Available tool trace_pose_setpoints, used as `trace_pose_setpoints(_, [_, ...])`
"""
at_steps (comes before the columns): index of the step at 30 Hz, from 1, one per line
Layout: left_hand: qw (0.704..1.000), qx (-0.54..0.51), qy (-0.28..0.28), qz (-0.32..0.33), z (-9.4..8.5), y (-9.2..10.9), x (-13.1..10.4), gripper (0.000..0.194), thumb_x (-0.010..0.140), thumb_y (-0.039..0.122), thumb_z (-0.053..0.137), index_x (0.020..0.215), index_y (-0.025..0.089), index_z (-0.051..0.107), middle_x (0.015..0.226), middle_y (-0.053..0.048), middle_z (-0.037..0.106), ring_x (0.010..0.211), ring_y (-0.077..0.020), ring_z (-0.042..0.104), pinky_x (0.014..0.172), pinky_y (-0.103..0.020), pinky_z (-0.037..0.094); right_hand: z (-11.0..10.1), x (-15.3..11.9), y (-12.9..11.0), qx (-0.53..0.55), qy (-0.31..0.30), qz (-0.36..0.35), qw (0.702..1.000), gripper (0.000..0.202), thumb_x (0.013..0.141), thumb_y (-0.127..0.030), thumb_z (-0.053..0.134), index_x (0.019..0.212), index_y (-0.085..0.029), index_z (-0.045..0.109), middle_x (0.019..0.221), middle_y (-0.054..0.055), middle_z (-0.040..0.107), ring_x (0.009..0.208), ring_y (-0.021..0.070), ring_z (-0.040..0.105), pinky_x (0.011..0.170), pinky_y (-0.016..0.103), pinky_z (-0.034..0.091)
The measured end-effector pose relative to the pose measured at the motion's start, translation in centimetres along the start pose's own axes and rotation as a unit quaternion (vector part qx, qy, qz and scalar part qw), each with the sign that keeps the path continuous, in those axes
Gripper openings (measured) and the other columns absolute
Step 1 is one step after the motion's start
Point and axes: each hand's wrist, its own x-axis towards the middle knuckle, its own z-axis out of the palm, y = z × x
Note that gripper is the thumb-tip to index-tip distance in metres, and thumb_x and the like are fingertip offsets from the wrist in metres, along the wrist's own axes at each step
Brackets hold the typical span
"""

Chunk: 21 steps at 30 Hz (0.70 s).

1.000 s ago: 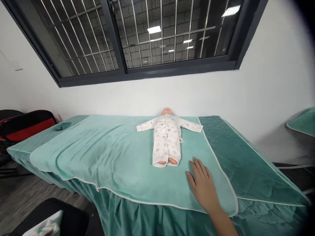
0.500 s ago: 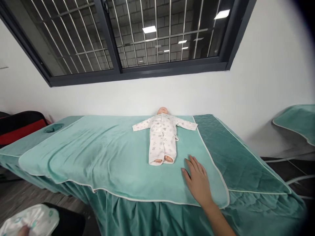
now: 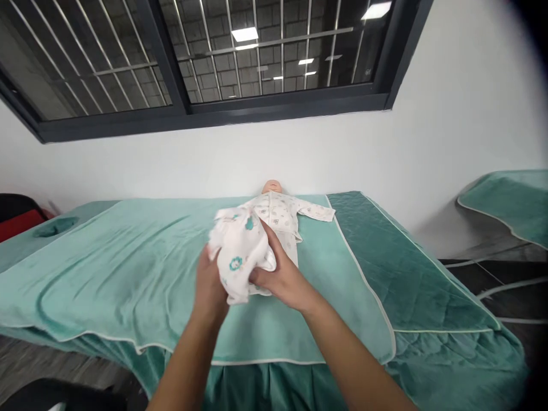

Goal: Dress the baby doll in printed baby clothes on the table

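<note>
A bundled white cloth with green prints (image 3: 242,257) is held up between my two hands, above the bed. My left hand (image 3: 209,288) grips its left side, with the fingers mostly hidden behind it. On the right, my right hand (image 3: 282,274) has thumb and fingers closed on the cloth's edge. Behind the bundle a baby doll (image 3: 274,208) lies on its back in a white printed top and trousers, its head toward the wall. The cloth and my hands cover one of its sleeves and much of its legs.
A light green blanket (image 3: 141,274) is spread over the bed, beside a darker quilted cover (image 3: 385,268). A barred window (image 3: 257,63) is in the wall behind. At the lower left stands a black bin (image 3: 64,397); a red and black chair (image 3: 19,220) is farther back.
My left hand has brought the white cloth up from the lower left to the middle. My right hand has lifted off the blanket and taken hold of the cloth too.
</note>
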Motion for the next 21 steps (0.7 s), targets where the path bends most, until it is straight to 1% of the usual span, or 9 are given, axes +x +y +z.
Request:
trace_pose_setpoints(2, [0.998, -0.044, -0.043, -0.025, 3.3, -1.2, 1.4, 0.054, 0.072, 0.05, 0.073, 0.119, 0.026, 0.064, 0.097, -0.005, 0.073, 0.091, -0.0268, 0.066, 0.071, -0.034, 0.053, -1.0, 1.2, 0.4, -0.025, 0.072, 0.008, 0.997, 0.073, 0.079, -0.029, 0.071, 0.145, -0.032, 0.039, 0.148, 0.001, 0.045, 0.137, 0.0221, 0.041, 0.114, 0.039, 0.036])
trace_pose_setpoints(4, [0.99, -0.06, -0.095, -0.083, 5.3, -2.1, 2.4, 0.05, 0.074, 0.049, 0.073, 0.117, 0.025, 0.066, 0.097, -0.005, 0.073, 0.088, -0.0266, 0.067, 0.071, -0.034, 0.054, -2.5, 1.7, 0.7, -0.061, 0.148, 0.013, 0.987, 0.063, 0.078, -0.026, 0.068, 0.136, -0.028, 0.046, 0.138, 0.002, 0.054, 0.128, 0.0219, 0.05, 0.109, 0.038, 0.041])
trace_pose_setpoints(8, [0.973, -0.069, -0.188, -0.118, 6.2, -2.4, 4.2, 0.041, 0.084, 0.05, 0.063, 0.115, 0.025, 0.068, 0.106, -0.008, 0.072, 0.1, -0.0282, 0.067, 0.081, -0.038, 0.055, -7.5, 1.7, -0.7, -0.169, 0.216, -0.038, 0.961, 0.053, 0.076, -0.024, 0.066, 0.127, -0.025, 0.053, 0.127, 0.004, 0.058, 0.115, 0.0225, 0.057, 0.099, 0.037, 0.048])
trace_pose_setpoints(11, [0.983, -0.007, -0.167, -0.069, 5.9, -2.5, 5.8, 0.035, 0.084, 0.046, 0.066, 0.112, 0.025, 0.069, 0.119, -0.009, 0.069, 0.115, -0.0282, 0.061, 0.091, -0.039, 0.052, -12.5, 1.3, -1.3, -0.31, 0.292, -0.074, 0.901, 0.052, 0.076, -0.026, 0.066, 0.127, -0.025, 0.054, 0.125, 0.007, 0.057, 0.112, 0.0249, 0.055, 0.096, 0.04, 0.047])
trace_pose_setpoints(13, [0.989, 0.047, -0.137, -0.035, 5.7, -3.1, 7.4, 0.03, 0.084, 0.044, 0.067, 0.107, 0.024, 0.07, 0.12, -0.009, 0.069, 0.118, -0.0278, 0.059, 0.094, -0.038, 0.05, -15.8, 0.7, 0.3, -0.408, 0.296, -0.012, 0.864, 0.052, 0.078, -0.03, 0.067, 0.128, -0.028, 0.055, 0.125, 0.007, 0.057, 0.113, 0.0274, 0.055, 0.098, 0.045, 0.045])
trace_pose_setpoints(15, [0.989, 0.087, -0.116, -0.006, 5.6, -4.1, 9.6, 0.027, 0.085, 0.043, 0.066, 0.103, 0.023, 0.07, 0.116, -0.008, 0.07, 0.116, -0.0266, 0.059, 0.095, -0.037, 0.048, -18.5, -0.3, 3.2, -0.482, 0.274, 0.108, 0.825, 0.046, 0.079, -0.037, 0.066, 0.124, -0.028, 0.059, 0.122, 0.01, 0.058, 0.107, 0.031, 0.058, 0.092, 0.051, 0.046])
trace_pose_setpoints(17, [0.988, 0.122, -0.093, 0.025, 6.0, -5.3, 12.5, 0.023, 0.084, 0.04, 0.066, 0.098, 0.023, 0.071, 0.112, -0.007, 0.071, 0.113, -0.0253, 0.06, 0.095, -0.035, 0.047, -20.2, -1.3, 6.3, -0.564, 0.238, 0.23, 0.757, 0.04, 0.081, -0.047, 0.064, 0.115, -0.026, 0.065, 0.124, 0.014, 0.058, 0.112, 0.0403, 0.055, 0.091, 0.061, 0.043])
trace_pose_setpoints(18, [0.986, 0.14, -0.084, 0.04, 6.3, -5.9, 14.1, 0.021, 0.084, 0.039, 0.066, 0.096, 0.023, 0.072, 0.112, -0.006, 0.07, 0.111, -0.025, 0.06, 0.094, -0.034, 0.046, -20.7, -1.8, 7.4, -0.592, 0.229, 0.25, 0.731, 0.042, 0.083, -0.052, 0.06, 0.117, -0.027, 0.064, 0.129, 0.015, 0.056, 0.116, 0.0432, 0.052, 0.092, 0.065, 0.04])
trace_pose_setpoints(21, [0.971, 0.2, -0.08, 0.102, 7.7, -7.4, 19.1, 0.02, 0.083, 0.033, 0.065, 0.099, 0.024, 0.072, 0.113, -0.006, 0.068, 0.111, -0.0266, 0.057, 0.099, -0.037, 0.042, -20.5, -2.4, 7.9, -0.63, 0.211, 0.234, 0.71, 0.063, 0.081, -0.062, 0.059, 0.135, -0.03, 0.053, 0.141, 0.015, 0.049, 0.124, 0.0468, 0.047, 0.094, 0.07, 0.036])
